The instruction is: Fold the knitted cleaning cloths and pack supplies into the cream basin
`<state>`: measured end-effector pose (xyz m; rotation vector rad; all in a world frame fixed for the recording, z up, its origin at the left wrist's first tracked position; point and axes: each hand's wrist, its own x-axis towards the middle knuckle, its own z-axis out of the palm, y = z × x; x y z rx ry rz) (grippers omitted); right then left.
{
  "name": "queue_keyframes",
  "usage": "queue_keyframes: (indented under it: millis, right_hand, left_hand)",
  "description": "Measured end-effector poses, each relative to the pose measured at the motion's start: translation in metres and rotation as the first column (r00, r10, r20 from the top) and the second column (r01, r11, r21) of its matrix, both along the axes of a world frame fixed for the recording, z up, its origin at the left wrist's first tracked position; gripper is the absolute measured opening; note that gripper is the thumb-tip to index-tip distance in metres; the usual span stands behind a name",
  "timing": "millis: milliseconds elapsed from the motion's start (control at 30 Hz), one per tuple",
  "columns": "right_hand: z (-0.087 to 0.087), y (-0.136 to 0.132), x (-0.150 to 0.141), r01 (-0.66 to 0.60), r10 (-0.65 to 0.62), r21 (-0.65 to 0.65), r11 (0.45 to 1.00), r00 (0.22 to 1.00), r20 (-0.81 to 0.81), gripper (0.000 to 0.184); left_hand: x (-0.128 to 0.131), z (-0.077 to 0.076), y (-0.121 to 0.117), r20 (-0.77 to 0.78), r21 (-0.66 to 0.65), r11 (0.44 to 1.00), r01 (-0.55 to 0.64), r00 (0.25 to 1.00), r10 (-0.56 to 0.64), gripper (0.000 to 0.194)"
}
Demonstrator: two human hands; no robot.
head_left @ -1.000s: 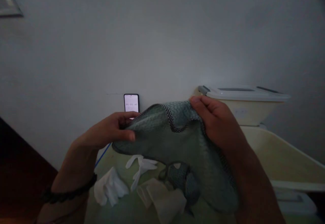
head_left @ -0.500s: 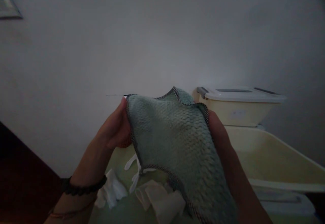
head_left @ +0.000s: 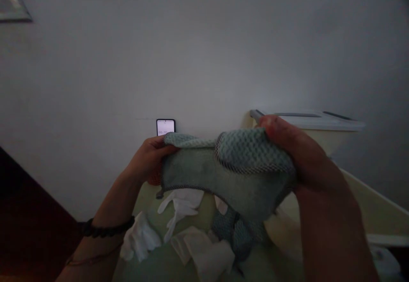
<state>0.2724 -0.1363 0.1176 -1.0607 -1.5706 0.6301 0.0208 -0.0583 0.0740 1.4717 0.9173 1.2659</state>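
A pale green textured cleaning cloth point(head_left: 194, 167) with a checkered dark-and-white edge is stretched between my hands, above the light green surface. My left hand point(head_left: 151, 156) pinches its upper left corner between thumb and fingers. At the other end, my right hand point(head_left: 297, 150) grips the cloth, where the top edge folds over toward me. Below it lie a white glove point(head_left: 182, 207), a bunched white cloth point(head_left: 142, 237) and a folded off-white cloth point(head_left: 204, 252). A darker blue-green cloth point(head_left: 238, 233) lies crumpled beside them.
A phone point(head_left: 165, 126) with a lit screen stands upright against the wall, behind my left hand. On the right is a cream storage box point(head_left: 335, 139) with a white lid, above an open cream bin point(head_left: 380, 201). A framed item point(head_left: 14, 3) hangs at upper left.
The cloth's far edge has folded down toward me, and my right hand has risen and moved right with its end. The phone and the darker cloth have come into view.
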Motion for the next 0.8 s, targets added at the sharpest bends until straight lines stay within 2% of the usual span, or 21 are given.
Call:
queue_keyframes:
  millis: [67, 100, 167, 233, 300, 433, 567, 633, 700, 800]
  right_hand:
    - [0.003, -0.008, 0.005, -0.140, 0.141, -0.058, 0.988, 0.990, 0.012, 0.025]
    - [0.004, -0.011, 0.007, -0.204, 0.214, -0.101, 0.974, 0.972, 0.094, 0.023]
    - [0.004, -0.014, 0.008, -0.286, 0.342, -0.215, 0.934, 0.890, 0.302, 0.020]
    - [0.002, -0.014, 0.005, -0.296, 0.419, -0.320, 0.900, 0.789, 0.449, 0.020]
    - [-0.001, -0.012, 0.000, -0.246, 0.411, -0.354, 0.902, 0.738, 0.534, 0.023]
    - [-0.008, -0.006, -0.007, -0.143, 0.301, -0.290, 0.946, 0.720, 0.626, 0.023]
    - [-0.014, -0.001, -0.011, -0.049, 0.189, -0.222, 0.974, 0.717, 0.671, 0.027]
    - [-0.016, 0.001, -0.013, -0.046, 0.155, -0.176, 0.983, 0.723, 0.673, 0.030]
    - [-0.017, 0.001, -0.016, -0.077, 0.166, -0.160, 0.984, 0.723, 0.670, 0.029]
    - [-0.020, 0.001, -0.018, -0.118, 0.193, -0.159, 0.980, 0.746, 0.638, 0.022]
  left_hand:
    - [0.001, 0.001, 0.000, -0.009, 0.071, 0.992, -0.103, 0.995, 0.104, 0.012]
    - [0.003, 0.003, -0.001, -0.019, 0.114, 0.981, -0.156, 0.987, 0.159, 0.012]
    - [0.006, 0.006, -0.006, -0.026, 0.207, 0.945, -0.255, 0.964, 0.266, 0.012]
    - [0.009, 0.011, -0.013, -0.009, 0.310, 0.896, -0.316, 0.942, 0.336, 0.012]
    - [0.014, 0.016, -0.023, 0.029, 0.442, 0.838, -0.319, 0.939, 0.342, 0.012]
    - [0.019, 0.027, -0.044, 0.052, 0.690, 0.675, -0.261, 0.948, 0.313, 0.023]
    - [0.018, 0.036, -0.060, -0.088, 0.832, 0.540, -0.125, 0.932, 0.352, 0.026]
    - [0.017, 0.038, -0.064, -0.137, 0.863, 0.497, -0.086, 0.908, 0.395, 0.026]
    - [0.016, 0.037, -0.064, -0.132, 0.879, 0.467, -0.096, 0.892, 0.432, 0.024]
    - [0.016, 0.034, -0.061, -0.111, 0.881, 0.457, -0.126, 0.883, 0.457, 0.020]
